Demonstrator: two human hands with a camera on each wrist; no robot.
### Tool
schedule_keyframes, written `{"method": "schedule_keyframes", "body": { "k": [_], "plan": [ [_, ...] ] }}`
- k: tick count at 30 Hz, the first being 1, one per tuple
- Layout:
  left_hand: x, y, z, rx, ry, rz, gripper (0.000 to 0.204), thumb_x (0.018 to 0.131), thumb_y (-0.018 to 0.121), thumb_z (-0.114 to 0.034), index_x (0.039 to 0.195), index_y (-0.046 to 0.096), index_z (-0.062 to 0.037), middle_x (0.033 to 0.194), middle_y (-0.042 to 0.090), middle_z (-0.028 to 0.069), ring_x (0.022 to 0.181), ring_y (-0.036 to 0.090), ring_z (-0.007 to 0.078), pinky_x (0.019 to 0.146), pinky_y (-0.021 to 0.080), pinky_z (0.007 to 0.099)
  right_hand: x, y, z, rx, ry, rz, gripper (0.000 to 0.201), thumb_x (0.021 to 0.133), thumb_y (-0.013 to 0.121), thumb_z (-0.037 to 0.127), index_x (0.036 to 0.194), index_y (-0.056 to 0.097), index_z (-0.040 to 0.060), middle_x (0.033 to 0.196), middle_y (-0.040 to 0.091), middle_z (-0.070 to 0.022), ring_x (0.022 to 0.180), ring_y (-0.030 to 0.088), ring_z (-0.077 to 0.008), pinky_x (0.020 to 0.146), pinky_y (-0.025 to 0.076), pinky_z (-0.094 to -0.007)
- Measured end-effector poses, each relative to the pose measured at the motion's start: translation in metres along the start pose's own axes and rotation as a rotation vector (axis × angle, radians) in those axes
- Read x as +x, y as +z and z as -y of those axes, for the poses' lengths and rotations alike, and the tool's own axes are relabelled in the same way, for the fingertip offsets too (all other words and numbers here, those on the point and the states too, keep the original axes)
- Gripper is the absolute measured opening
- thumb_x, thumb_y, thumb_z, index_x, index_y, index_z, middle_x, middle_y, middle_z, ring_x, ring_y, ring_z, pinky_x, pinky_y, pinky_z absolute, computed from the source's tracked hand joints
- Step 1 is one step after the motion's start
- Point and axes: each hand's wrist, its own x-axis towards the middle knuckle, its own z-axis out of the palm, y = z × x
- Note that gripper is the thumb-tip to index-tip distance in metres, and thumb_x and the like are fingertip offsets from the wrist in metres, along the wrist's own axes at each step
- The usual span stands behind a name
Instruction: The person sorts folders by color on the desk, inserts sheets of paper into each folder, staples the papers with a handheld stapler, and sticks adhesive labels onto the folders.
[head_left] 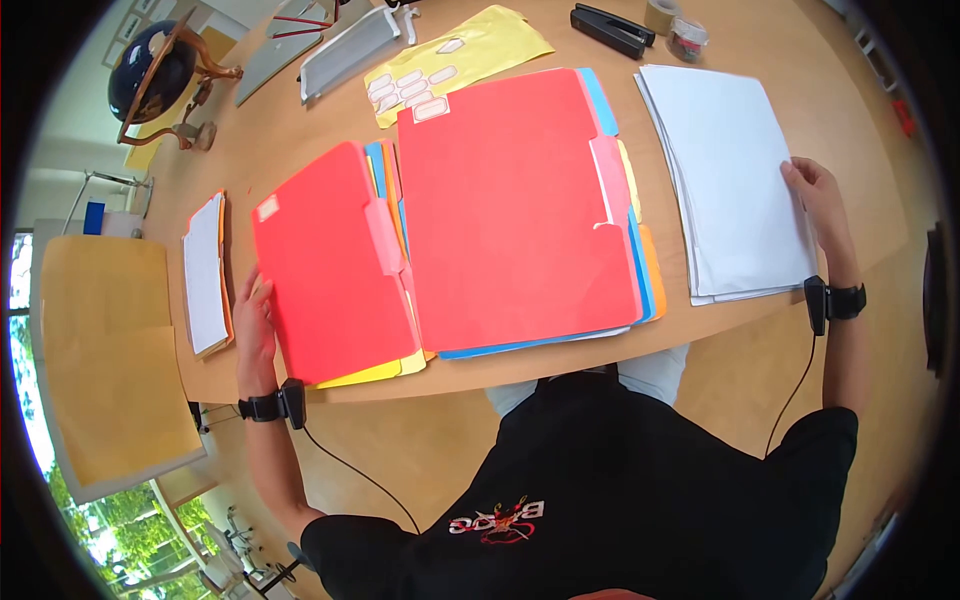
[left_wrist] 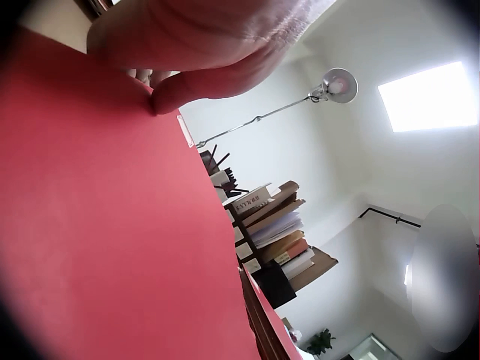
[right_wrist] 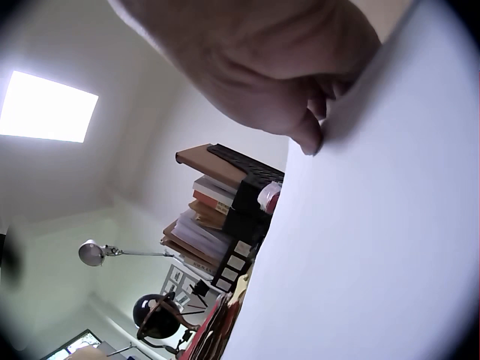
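Note:
My left hand [head_left: 256,315] grips the left edge of a smaller stack of file folders, thumb on the red top folder [head_left: 335,270] and fingers at its side. In the left wrist view the thumb [left_wrist: 169,96] presses on the red cover near a white label. My right hand [head_left: 822,205] holds the right edge of a stack of white paper [head_left: 735,190], the thumb [right_wrist: 309,135] on the top sheet in the right wrist view. Between them lies a larger stack of folders, red on top [head_left: 510,220], with blue, yellow and orange ones under it.
Toward the back lie a yellow sheet [head_left: 500,45] with label stickers, a grey tray [head_left: 350,55], a black stapler [head_left: 612,30], a tape roll [head_left: 661,15] and a small clear jar [head_left: 687,40]. White cards [head_left: 207,275] lie at the left, near a globe [head_left: 152,70].

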Motion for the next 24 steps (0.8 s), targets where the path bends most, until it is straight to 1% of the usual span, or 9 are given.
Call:
{"method": "schedule_keyframes", "body": {
  "k": [3, 6, 8, 10, 13, 14, 17, 19, 24],
  "plan": [
    [0.000, 0.020, -0.006, 0.327, 0.056, -0.144, 0.053, 0.097, 0.058, -0.013, 0.147, 0.043, -0.0028, 0.142, 0.052, 0.0135, 0.128, 0.054, 0.0197, 0.104, 0.043, 0.0301, 0.000, 0.008, 0.007, -0.275, -0.163, -0.188, 0.050, 0.096, 0.065, 0.026, 0.134, 0.053, -0.0057, 0.114, 0.066, -0.0147, 0.103, 0.063, -0.0191, 0.090, 0.049, -0.0299],
    [-0.008, 0.058, -0.037, 0.299, 0.231, 0.064, 0.052, 0.098, 0.058, -0.019, 0.145, 0.045, 0.0000, 0.142, 0.053, 0.0120, 0.129, 0.052, 0.0178, 0.107, 0.040, 0.0307, -0.009, 0.032, 0.056, -0.157, -0.356, -0.171, 0.046, 0.098, 0.063, 0.027, 0.133, 0.055, -0.0025, 0.116, 0.066, -0.0134, 0.110, 0.062, -0.0204, 0.098, 0.047, -0.0319],
    [-0.013, 0.092, -0.052, 0.213, 0.237, 0.180, 0.051, 0.099, 0.058, -0.022, 0.144, 0.046, 0.0006, 0.141, 0.054, 0.0115, 0.129, 0.052, 0.0172, 0.108, 0.040, 0.0311, -0.020, 0.061, 0.092, 0.218, -0.311, 0.289, 0.045, 0.099, 0.061, 0.026, 0.133, 0.056, -0.0012, 0.117, 0.066, -0.0115, 0.109, 0.063, -0.0174, 0.099, 0.048, -0.0308],
    [-0.025, 0.137, -0.064, 0.059, 0.146, 0.423, 0.049, 0.100, 0.057, -0.025, 0.142, 0.050, -0.0003, 0.136, 0.056, 0.0092, 0.124, 0.054, 0.0150, 0.105, 0.041, 0.0301, -0.038, 0.097, 0.120, 0.338, -0.269, 0.522, 0.044, 0.099, 0.061, 0.027, 0.133, 0.056, -0.0005, 0.118, 0.066, -0.0097, 0.108, 0.063, -0.0144, 0.099, 0.048, -0.0296],
    [-0.046, 0.187, -0.077, 0.236, 0.080, 0.521, 0.051, 0.100, 0.057, -0.027, 0.142, 0.049, -0.0001, 0.134, 0.057, 0.0066, 0.120, 0.055, 0.0123, 0.103, 0.042, 0.0289, -0.068, 0.136, 0.151, 0.465, -0.057, 0.746, 0.049, 0.094, 0.065, 0.023, 0.129, 0.055, -0.0104, 0.116, 0.064, -0.0097, 0.105, 0.061, -0.0115, 0.099, 0.048, -0.0267],
    [-0.045, 0.195, -0.075, 0.231, 0.078, 0.515, 0.051, 0.100, 0.057, -0.027, 0.142, 0.049, -0.0001, 0.134, 0.057, 0.0066, 0.120, 0.055, 0.0123, 0.103, 0.042, 0.0289, -0.069, 0.139, 0.153, 0.496, -0.009, 0.863, 0.057, 0.096, 0.064, 0.023, 0.136, 0.044, -0.0136, 0.126, 0.061, -0.0180, 0.116, 0.061, -0.0185, 0.102, 0.048, -0.0295],
    [-0.050, 0.208, -0.069, 0.220, -0.063, 0.601, 0.056, 0.099, 0.059, -0.028, 0.145, 0.044, 0.0005, 0.136, 0.055, 0.0063, 0.122, 0.054, 0.0114, 0.102, 0.040, 0.0274, -0.077, 0.144, 0.166, 0.504, 0.060, 0.841, 0.056, 0.096, 0.065, 0.022, 0.133, 0.044, -0.0137, 0.125, 0.060, -0.0216, 0.113, 0.063, -0.0224, 0.100, 0.051, -0.0293],
    [-0.062, 0.214, -0.071, 0.239, 0.024, 0.542, 0.064, 0.096, 0.061, -0.026, 0.146, 0.039, 0.0062, 0.115, 0.064, 0.0089, 0.088, 0.063, 0.0083, 0.090, 0.045, 0.0246, -0.076, 0.145, 0.166, 0.525, 0.112, 0.857, 0.051, 0.096, 0.064, 0.021, 0.131, 0.046, -0.0121, 0.122, 0.063, -0.0197, 0.108, 0.065, -0.0202, 0.098, 0.052, -0.0276],
    [-0.066, 0.222, -0.066, 0.115, 0.357, 0.414, 0.055, 0.096, 0.061, -0.021, 0.140, 0.044, 0.0065, 0.108, 0.067, 0.0090, 0.089, 0.066, 0.0091, 0.084, 0.052, 0.0238, -0.074, 0.152, 0.164, 0.624, 0.238, 0.820, 0.021, 0.098, 0.061, 0.015, 0.108, 0.063, -0.0027, 0.097, 0.065, -0.0050, 0.086, 0.063, -0.0099, 0.081, 0.054, -0.0244]
  ]
}}
